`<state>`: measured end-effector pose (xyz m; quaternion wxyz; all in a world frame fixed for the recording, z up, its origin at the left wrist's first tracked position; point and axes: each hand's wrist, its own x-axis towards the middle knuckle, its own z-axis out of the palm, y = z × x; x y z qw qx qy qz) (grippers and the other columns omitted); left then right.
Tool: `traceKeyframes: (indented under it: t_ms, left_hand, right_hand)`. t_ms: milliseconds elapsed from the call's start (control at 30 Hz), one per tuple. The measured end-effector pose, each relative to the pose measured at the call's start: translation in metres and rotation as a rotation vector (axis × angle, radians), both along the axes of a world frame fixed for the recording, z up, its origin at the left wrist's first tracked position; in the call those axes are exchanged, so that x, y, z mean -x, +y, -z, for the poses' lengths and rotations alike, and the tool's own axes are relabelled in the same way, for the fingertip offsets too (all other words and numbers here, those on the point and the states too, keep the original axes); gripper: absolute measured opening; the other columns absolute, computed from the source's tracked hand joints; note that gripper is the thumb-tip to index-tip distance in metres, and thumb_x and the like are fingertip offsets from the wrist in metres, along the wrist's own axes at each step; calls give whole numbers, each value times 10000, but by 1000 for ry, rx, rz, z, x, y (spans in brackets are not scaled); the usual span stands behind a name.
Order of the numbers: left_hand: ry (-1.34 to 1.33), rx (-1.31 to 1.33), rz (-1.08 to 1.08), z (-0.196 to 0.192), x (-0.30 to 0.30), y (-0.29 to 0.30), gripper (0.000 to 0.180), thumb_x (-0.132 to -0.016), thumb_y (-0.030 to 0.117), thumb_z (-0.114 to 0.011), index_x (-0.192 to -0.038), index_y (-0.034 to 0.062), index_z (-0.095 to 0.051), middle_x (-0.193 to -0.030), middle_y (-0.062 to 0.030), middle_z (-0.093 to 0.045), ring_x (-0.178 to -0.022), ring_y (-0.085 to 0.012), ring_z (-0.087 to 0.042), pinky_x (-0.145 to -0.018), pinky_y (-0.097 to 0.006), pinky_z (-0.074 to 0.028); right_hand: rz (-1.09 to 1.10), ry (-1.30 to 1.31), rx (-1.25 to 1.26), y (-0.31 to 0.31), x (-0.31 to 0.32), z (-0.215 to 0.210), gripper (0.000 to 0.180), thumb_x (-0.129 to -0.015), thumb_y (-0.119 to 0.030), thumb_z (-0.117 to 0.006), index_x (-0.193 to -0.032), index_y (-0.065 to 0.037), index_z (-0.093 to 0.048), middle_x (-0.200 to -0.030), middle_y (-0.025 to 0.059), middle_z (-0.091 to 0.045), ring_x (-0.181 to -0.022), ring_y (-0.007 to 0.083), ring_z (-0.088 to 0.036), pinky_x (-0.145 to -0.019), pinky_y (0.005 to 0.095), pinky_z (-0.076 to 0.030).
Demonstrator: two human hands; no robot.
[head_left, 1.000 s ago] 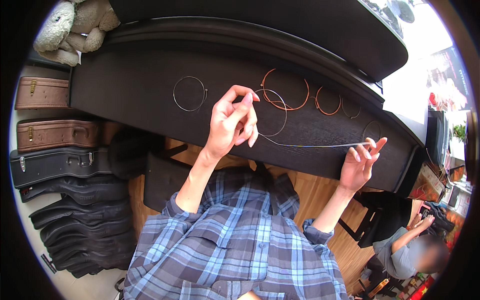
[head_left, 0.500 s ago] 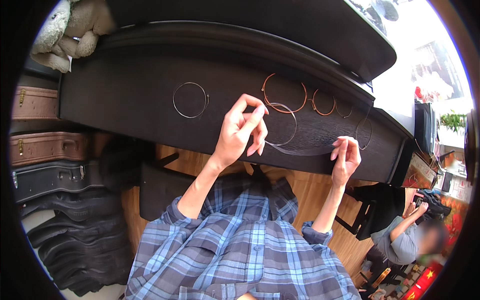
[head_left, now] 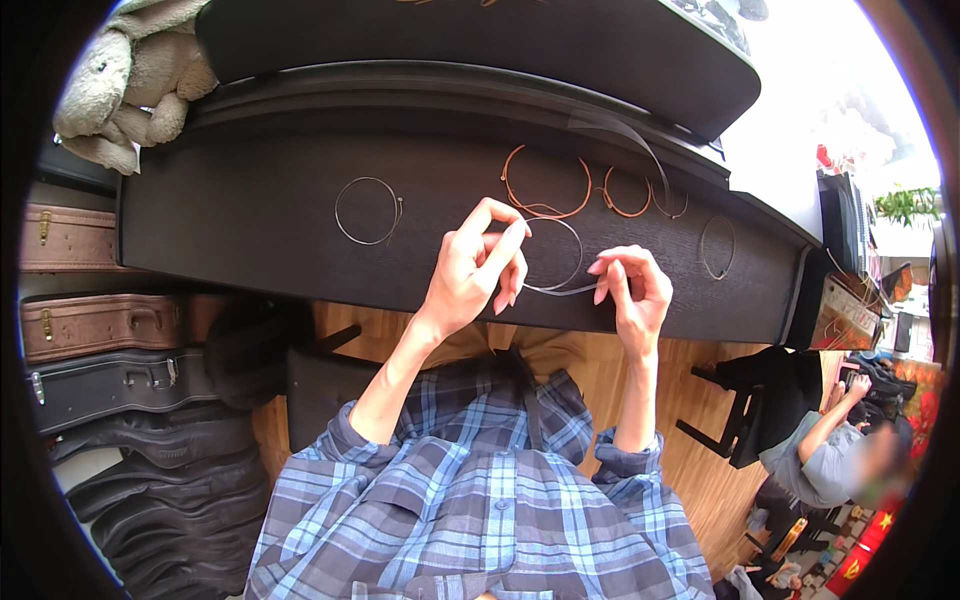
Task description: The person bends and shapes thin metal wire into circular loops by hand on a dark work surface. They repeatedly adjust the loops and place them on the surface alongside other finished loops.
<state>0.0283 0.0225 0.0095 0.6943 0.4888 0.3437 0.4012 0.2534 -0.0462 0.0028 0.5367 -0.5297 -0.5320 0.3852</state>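
Note:
Above a black piano-like surface [head_left: 260, 240], a thin silver instrument string [head_left: 581, 250] hangs in a loop from my left hand [head_left: 472, 262], whose thumb and forefinger are pinched on it. A strand leads from the loop's bottom to my right hand [head_left: 638, 290], where thumb and fingers are closed on it. A blurred loose length of string [head_left: 645, 140] arcs over the far side. Lying beyond my hands are a large copper-coloured coiled string [head_left: 590, 185] and a smaller copper-coloured one [head_left: 627, 216]. Silver coils lie at left [head_left: 337, 212] and right [head_left: 734, 245].
A grey plush toy [head_left: 95, 85] sits at the far left. Brown and black instrument cases [head_left: 90, 310] are stacked along the left side. A black stool [head_left: 745, 420] stands at right on the wooden floor, with another person [head_left: 815, 455] beyond it.
My right hand has moved left and slightly up, closer to my left hand. The strand between them is shorter, and a loose length now sweeps over the far side.

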Motion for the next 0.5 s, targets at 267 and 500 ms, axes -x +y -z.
traceKeyframes:
  t_ms: [267,500]
  left_hand:
    - [194,-167,-63,-3,20,-7,121,-1049,140,-521,-1029,21,-535,-571,-63,-617,-413,-85,-539,-380,-222,-381]
    - [192,-181,-30,-9,31,-8,133,-1053,133,-510,-1042,8,-553,-572,-61,-614,-408,-82,-520,-386,-228,-374]
  right_hand:
    - [27,204,-46,-5,28,1,146,-982,-1,-615,-1126,13,-596,-853,141,-720,-690,178,-701,-646,272,-567]
    - [-158,-70,-83,9,38,-8,155,-929,64,-656,-1015,-4,-547,-880,170,-749,-711,158,-709,-679,264,-575]
